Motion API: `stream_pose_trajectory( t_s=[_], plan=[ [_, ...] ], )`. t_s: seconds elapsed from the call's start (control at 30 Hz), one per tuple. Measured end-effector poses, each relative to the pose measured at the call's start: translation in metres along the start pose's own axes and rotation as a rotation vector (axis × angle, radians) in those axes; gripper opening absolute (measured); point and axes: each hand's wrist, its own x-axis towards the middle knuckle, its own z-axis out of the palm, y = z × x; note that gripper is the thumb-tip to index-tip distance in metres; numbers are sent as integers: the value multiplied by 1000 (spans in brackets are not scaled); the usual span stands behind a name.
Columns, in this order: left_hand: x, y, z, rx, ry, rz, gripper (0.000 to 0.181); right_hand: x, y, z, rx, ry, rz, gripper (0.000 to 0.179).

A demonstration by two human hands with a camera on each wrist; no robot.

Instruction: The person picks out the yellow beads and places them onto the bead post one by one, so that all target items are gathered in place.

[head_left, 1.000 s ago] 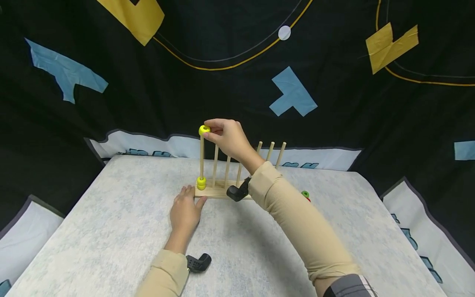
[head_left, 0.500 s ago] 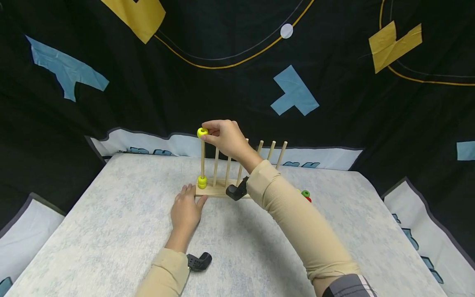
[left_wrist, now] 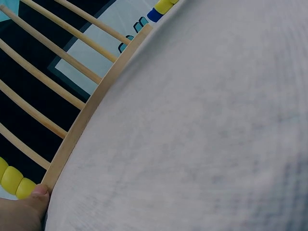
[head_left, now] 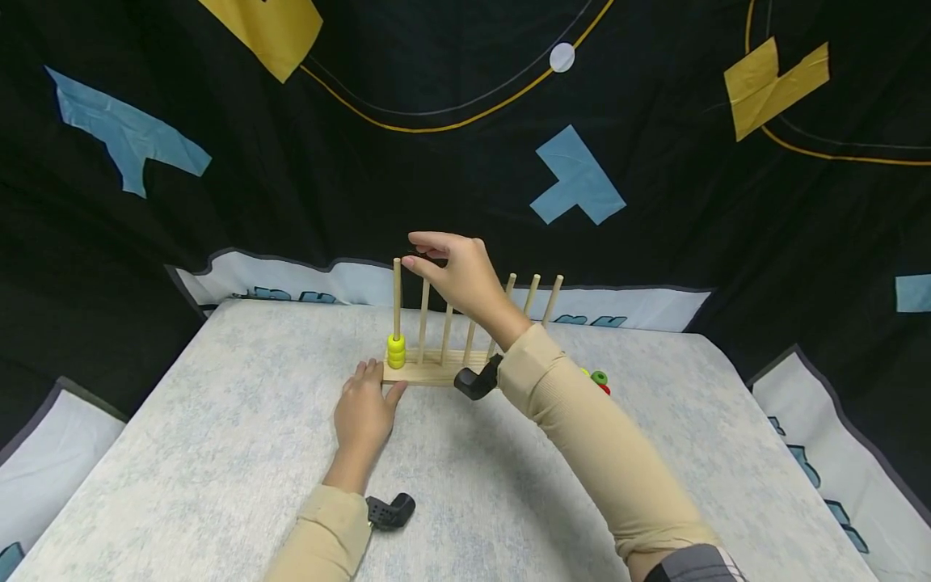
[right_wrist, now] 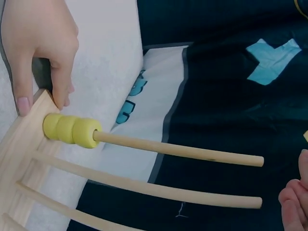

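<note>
Yellow beads (head_left: 396, 352): three, touching one another, in an upright column at the foot of the leftmost peg (head_left: 397, 299), bare wood above them.
Right hand (head_left: 465, 273): beside that peg's tip, just to its right and apart from it; thumb and fingers parted by a narrow gap, holding nothing.
Lie of the column: well below the right hand and a little to its left, its long axis upright along the peg; the left hand (head_left: 364, 416) is nearer.
Left hand's hold: grips the left end of the rack (head_left: 429, 375), thumb at its front edge.
Loose beads (head_left: 599, 377): to the rack's right, partly behind the tan sleeve (head_left: 604, 440); green, red and yellow show, and the left wrist view adds a blue one. The right hand looks nearer to these.
Wood: pale, grained base; slim, round, flat-ended pegs in a row.
Bead shape: squat, rounded, smooth, with a hole through.
Table (head_left: 218, 453): mottled pale covering; the rack stands toward its far edge.
Backdrop (head_left: 436, 186): creased black cloth, printed blue and gold.
</note>
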Motion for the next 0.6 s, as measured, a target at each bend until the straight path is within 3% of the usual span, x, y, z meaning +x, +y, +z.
stream_pose_trajectory(
  t_s=[0.2,0.6],
  plan=[
    [0,2,0,3,5,-1,64,-20,6,-9,32,66,-54,37],
    [0,0,3,26,3,-9,64,-74,19,-12,98,-3,-57,38]
  ],
)
